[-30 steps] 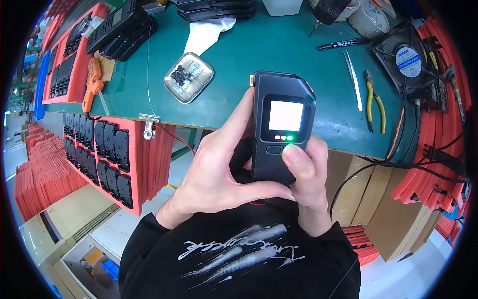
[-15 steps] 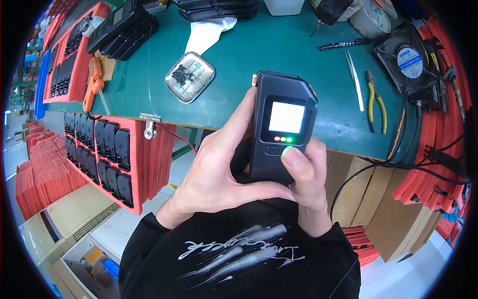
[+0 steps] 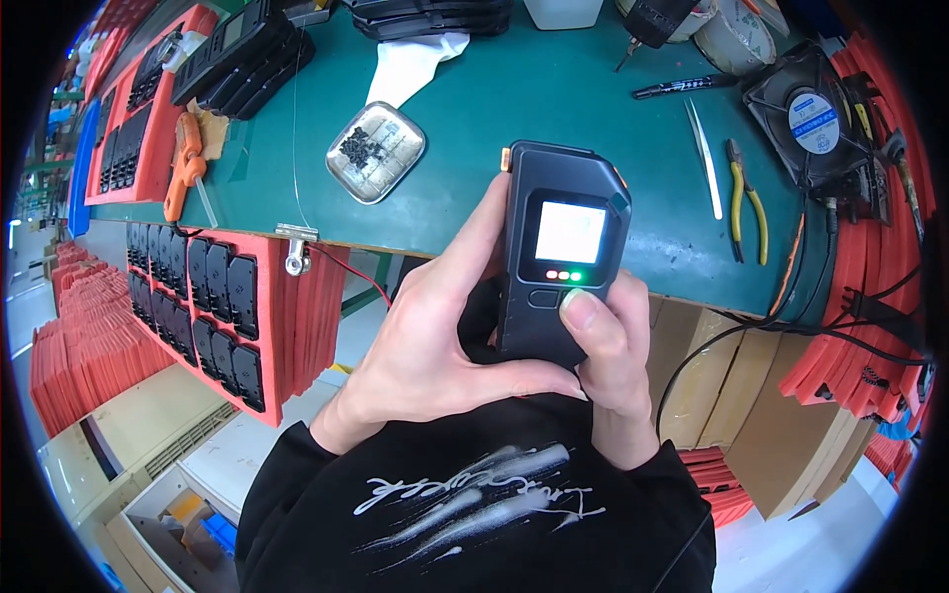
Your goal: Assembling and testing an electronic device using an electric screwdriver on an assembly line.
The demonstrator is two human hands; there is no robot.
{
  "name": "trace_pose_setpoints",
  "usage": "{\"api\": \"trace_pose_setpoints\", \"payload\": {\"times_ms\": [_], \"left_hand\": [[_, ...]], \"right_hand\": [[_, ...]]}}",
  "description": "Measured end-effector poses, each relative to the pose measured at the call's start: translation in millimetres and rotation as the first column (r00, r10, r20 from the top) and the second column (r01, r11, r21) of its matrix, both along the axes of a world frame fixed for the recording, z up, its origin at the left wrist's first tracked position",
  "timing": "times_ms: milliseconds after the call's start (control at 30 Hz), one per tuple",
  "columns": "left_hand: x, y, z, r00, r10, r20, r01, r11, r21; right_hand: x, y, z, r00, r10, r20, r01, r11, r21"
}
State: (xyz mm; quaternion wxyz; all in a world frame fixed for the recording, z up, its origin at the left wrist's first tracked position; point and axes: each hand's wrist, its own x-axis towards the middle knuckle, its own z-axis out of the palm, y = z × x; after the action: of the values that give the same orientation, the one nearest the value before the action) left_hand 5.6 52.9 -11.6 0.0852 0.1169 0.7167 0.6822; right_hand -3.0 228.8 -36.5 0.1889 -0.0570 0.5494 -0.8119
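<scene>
Barely shifted since a second ago, the black handheld device (image 3: pixel 565 265) sits a touch further toward 4 o'clock, near mid-view, its top pointing to 12. The left hand (image 3: pixel 425 326) wraps its 9 o'clock side, index finger along the edge, thumb across the lower end. The right hand (image 3: pixel 613 341) grips the 3 o'clock side, thumb resting on the front below the lit screen (image 3: pixel 570 233); fingers behind the device are hidden. From it, a silver tin (image 3: pixel 397 163) lies toward 10 o'clock, tweezers (image 3: pixel 705 163) toward 2, yellow-handled pliers (image 3: pixel 736 188) between 2 and 3.
</scene>
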Motion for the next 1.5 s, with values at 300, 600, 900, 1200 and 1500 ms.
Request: {"api": "trace_pose_setpoints", "payload": {"times_ms": [300,600,900,1200,1500], "left_hand": [[0.3,-0.3,0.9,1.0,0.0,-0.007,0.0,1.0,-0.011],[0.4,0.0,-0.1,1.0,-0.007,-0.003,0.007,1.0,-0.006],[-0.5,0.2,0.3,1.0,-0.011,0.005,0.011,1.0,0.0],[1.1,-0.5,-0.8,1.0,-0.007,0.016,0.007,1.0,0.009],[2.1,0.6,-0.7,0.999,0.023,0.022,-0.024,0.998,0.05]], "right_hand": [[0.9,2.2,-3.0,1.0,0.026,0.003,-0.026,1.0,0.008],[1.3,0.9,-2.6,1.0,0.01,0.024,-0.01,1.0,-0.011],[-0.5,1.8,-2.9,0.999,0.011,-0.034,-0.01,1.0,0.024],[0.4,1.3,-0.3,1.0,0.026,0.007,-0.026,1.0,0.005],[-1.8,4.1,0.6,0.996,0.05,-0.069,-0.042,0.993,0.112]]}}
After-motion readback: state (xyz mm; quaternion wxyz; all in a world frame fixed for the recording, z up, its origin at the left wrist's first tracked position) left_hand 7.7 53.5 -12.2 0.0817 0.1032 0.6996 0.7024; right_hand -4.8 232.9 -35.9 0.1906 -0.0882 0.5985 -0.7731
